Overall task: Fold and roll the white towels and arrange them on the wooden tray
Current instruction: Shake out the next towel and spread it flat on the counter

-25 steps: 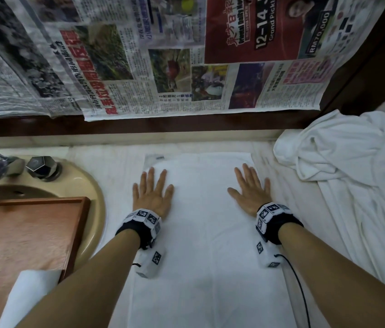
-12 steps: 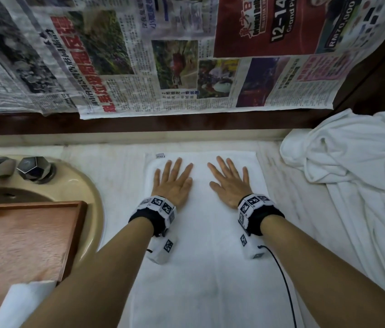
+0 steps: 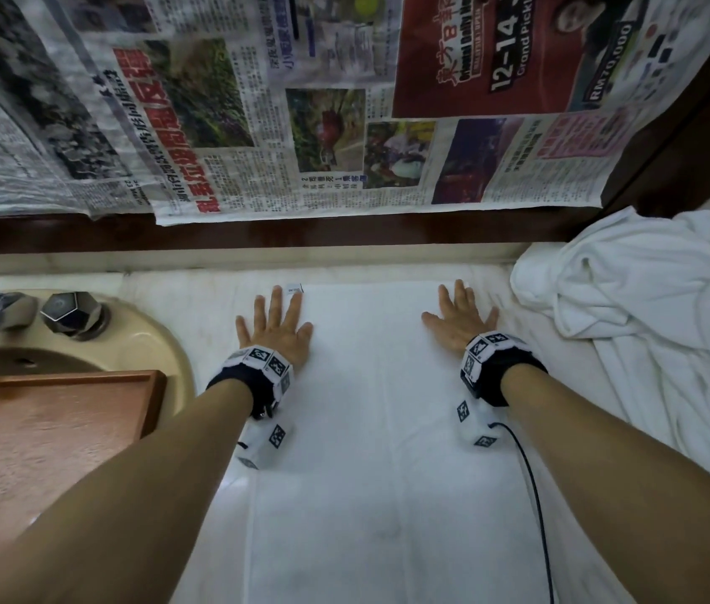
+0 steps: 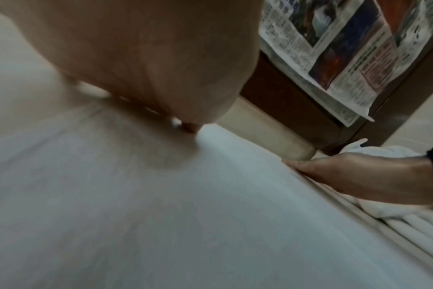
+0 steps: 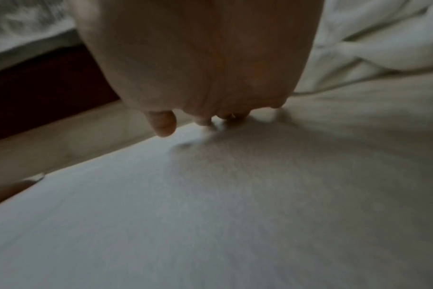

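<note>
Towel-folding station, one white towel laid flat on the counter under two flat hands.

Newspaper sheets [image 3: 257,102] cover the wall behind; pale counter [image 3: 196,281] runs below them; flat towel [image 3: 379,429] lies along its middle, lengthwise toward the person, small label at its far left corner; heap of crumpled white towels [image 3: 649,333] sits just right of it; wooden tray [image 3: 48,433] rests over the beige sink [image 3: 166,342] at left, well apart from the heap; tap and dark knob [image 3: 74,313] stand at the sink's far rim. Left hand [image 3: 274,331] presses palm-down, fingers straight and spread, on the towel's far left edge; right hand [image 3: 460,320] likewise at the far right edge, beside the heap.
</note>
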{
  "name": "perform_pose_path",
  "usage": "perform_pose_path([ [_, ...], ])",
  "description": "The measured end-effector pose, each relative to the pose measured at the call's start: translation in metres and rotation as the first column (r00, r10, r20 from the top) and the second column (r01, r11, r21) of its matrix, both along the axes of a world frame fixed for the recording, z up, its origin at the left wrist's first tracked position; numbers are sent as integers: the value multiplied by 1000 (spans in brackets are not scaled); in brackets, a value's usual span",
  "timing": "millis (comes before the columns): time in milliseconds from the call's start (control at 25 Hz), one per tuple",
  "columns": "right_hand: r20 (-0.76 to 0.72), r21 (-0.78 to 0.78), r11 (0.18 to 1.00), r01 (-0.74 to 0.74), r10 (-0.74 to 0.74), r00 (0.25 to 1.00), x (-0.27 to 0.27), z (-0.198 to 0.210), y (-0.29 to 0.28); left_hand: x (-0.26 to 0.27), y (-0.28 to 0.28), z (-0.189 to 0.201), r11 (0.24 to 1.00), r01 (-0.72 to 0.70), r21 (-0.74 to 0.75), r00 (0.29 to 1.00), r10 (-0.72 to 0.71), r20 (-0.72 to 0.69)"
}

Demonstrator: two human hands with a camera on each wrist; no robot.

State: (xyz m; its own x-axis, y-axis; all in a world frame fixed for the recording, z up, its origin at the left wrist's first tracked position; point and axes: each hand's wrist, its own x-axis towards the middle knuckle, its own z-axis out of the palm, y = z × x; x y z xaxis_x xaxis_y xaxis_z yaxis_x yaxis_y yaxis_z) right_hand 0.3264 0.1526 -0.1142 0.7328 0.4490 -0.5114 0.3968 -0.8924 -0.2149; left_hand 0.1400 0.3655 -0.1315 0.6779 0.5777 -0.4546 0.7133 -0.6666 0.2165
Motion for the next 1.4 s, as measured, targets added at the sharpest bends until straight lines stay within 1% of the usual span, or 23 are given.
perform_pose_path([
  [120, 118, 178, 953, -244, 226, 967, -59, 19, -12, -15, -34, 23, 999, 30, 21, 992, -33, 120],
  [240, 24, 159, 875, -458, 460, 887, -154, 6, -46, -56, -119, 23, 952, 282, -122, 951, -260, 167],
  [320, -16, 53, 899, -435, 436, 900, -163, -7, -77, -91, -131, 7, 943, 309, -122, 948, -296, 118],
  [360, -13, 8, 934, -358, 358, 934, -156, -10, -95, -105, -123, 0, 971, 221, -86, 972, -213, 97],
  [440, 10, -90, 989, -116, 117, 993, -140, -8, -123, -125, -102, -1, 996, -81, -38, 996, 83, 45],
  [480, 9, -95, 992, -87, 88, 996, -147, -4, -129, -132, -104, 7, 990, -135, -37, 990, 136, 27],
  [520, 19, -49, 984, -172, 173, 985, -163, -2, -130, -133, -120, 14, 997, -69, -43, 996, 71, 54],
  [600, 17, 75, 880, -470, 470, 883, -215, -7, -129, -138, -182, 19, 970, 218, -105, 971, -204, 127],
  [640, 20, 95, 826, -555, 556, 831, -232, -11, -134, -147, -208, 14, 942, 313, -123, 946, -297, 133],
  [680, 30, 90, 825, -559, 558, 829, -236, -15, -141, -159, -218, 9, 936, 337, -101, 939, -326, 110],
  [720, 30, 55, 884, -464, 463, 886, -226, -19, -148, -168, -211, 2, 958, 279, -65, 958, -273, 92],
  [760, 25, 1, 953, -302, 302, 953, -215, -18, -158, -180, -198, -2, 988, 145, -46, 988, -142, 64],
  [800, 41, -70, 983, -168, 171, 984, -207, -15, -167, -189, -185, -3, 1000, -8, -22, 1000, 9, 21],
  [840, 51, -100, 988, -119, 124, 991, -208, -9, -176, -197, -180, 1, 996, -92, -1, 996, 92, -23],
  [880, 61, -71, 983, -171, 176, 982, -221, -4, -179, -200, -187, 7, 996, -85, -14, 996, 84, -21],
  [960, 57, 35, 895, -445, 443, 895, -269, -3, -178, -197, -236, 14, 988, 147, -44, 986, -143, 81],
  [1040, 54, 64, 824, -563, 560, 827, -290, -11, -189, -204, -273, 9, 947, 311, -81, 947, -302, 109],
  [1080, 54, 45, 857, -513, 511, 858, -281, -15, -199, -211, -271, 4, 953, 297, -63, 952, -290, 100],
  [1160, 61, -46, 964, -261, 264, 963, -249, -17, -219, -224, -244, -1, 999, 46, -8, 998, -45, 49],
  [1200, 60, -88, 984, -152, 158, 986, -237, -15, -227, -229, -231, 1, 997, -80, 6, 997, 79, 19],
  [1240, 57, -98, 989, -111, 117, 991, -236, -11, -233, -233, -229, 5, 992, -124, -9, 992, 124, 18],
  [1320, 110, -16, 964, -264, 264, 958, -268, -7, -228, -228, -264, 8, 1000, 16, -27, 993, -13, 119],
  [1400, 109, 69, 891, -449, 441, 891, -315, -13, -223, -226, -316, 2, 988, 146, -50, 974, -135, 184],
])
